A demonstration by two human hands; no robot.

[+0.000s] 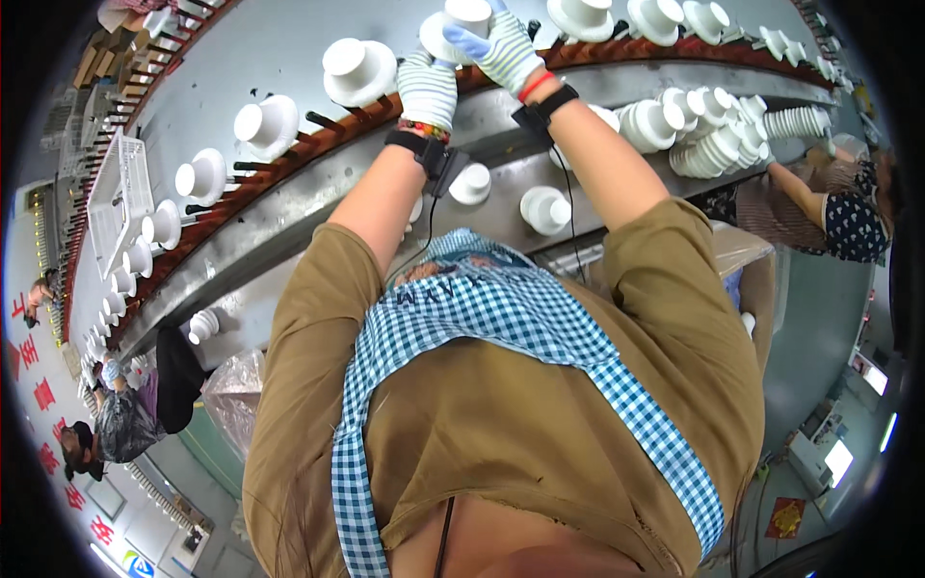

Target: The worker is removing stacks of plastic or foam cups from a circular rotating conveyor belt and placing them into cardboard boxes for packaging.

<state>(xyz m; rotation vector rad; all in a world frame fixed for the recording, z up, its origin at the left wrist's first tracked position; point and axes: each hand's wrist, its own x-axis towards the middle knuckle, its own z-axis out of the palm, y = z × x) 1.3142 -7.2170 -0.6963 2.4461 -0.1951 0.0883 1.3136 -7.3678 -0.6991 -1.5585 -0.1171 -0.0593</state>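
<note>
A white flanged piece (436, 35), shaped like a short cup on a wide round rim, is at the top edge between my two gloved hands. My right hand (503, 54), in a striped glove with blue fingertips, grips its right side. Against the lower left of the rim is my left hand (427, 94) in a matching glove, its fingertips partly hidden by the piece. A similar white piece (358, 69) sits left of my left hand on the rack of dark pegs. Another white piece (582, 13) stands to the right of my right hand.
A brown peg rail (617, 52) curves along the grey metal bench. Stacked white pieces (713, 135) lie at the right, and loose ones (546, 210) near my forearms. A white crate (118, 193) is at the left. Co-workers (120, 414) (819, 202) are on both sides.
</note>
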